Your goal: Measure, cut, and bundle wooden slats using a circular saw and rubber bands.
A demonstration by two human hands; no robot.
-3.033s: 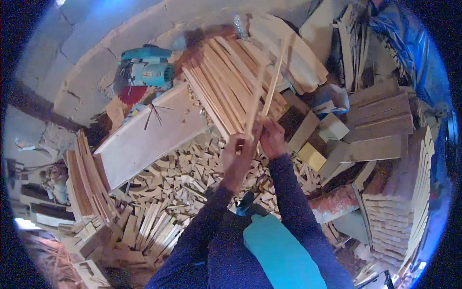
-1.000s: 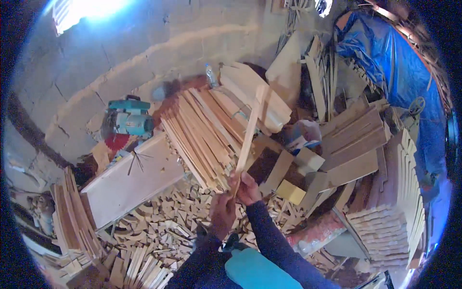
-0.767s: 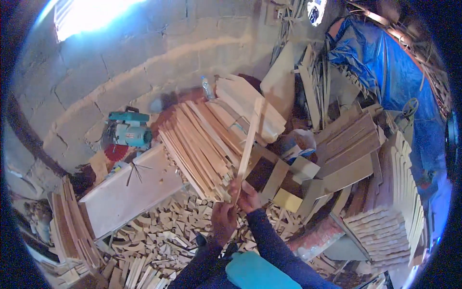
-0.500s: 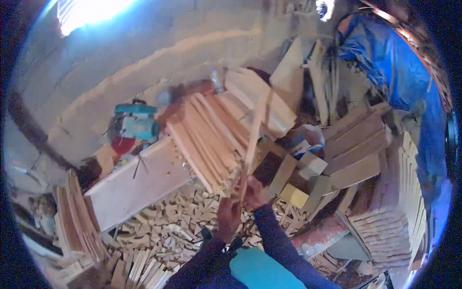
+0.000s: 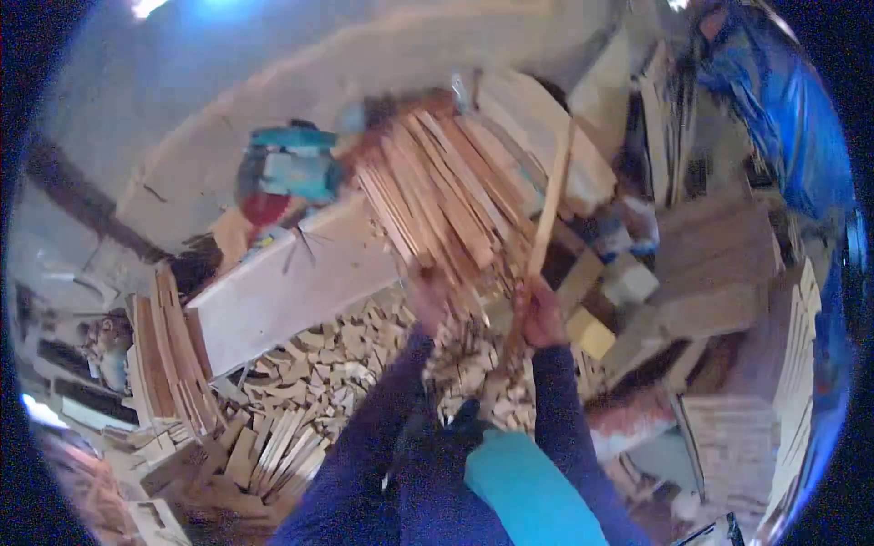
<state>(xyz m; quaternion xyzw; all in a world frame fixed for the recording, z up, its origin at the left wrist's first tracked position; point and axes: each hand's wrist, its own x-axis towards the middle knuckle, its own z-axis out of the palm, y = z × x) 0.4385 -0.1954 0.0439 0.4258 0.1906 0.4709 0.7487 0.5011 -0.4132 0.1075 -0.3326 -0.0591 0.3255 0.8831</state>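
Observation:
My right hand (image 5: 543,315) is closed around a long thin wooden slat (image 5: 544,217) that stands almost upright, leaning a little to the right. My left hand (image 5: 428,293) is at the lower end of a fanned pile of wooden slats (image 5: 451,187) that leans on a pale board; motion blur hides whether its fingers grip a slat. Both forearms are in dark blue sleeves. The two hands are a short way apart, with small offcuts below them.
A pale wide board (image 5: 291,287) lies left of the pile, with a teal power tool (image 5: 289,173) behind it. Small wood offcuts (image 5: 319,364) cover the floor. Stacked slats (image 5: 168,359) stand at left, wooden blocks and planks (image 5: 719,273) at right, a blue tarpaulin (image 5: 783,118) at upper right.
The view has tilted and blurred. My hands, close together on the slat before, have parted; the left one now sits at the foot of the slat pile. The slat stays in my right hand.

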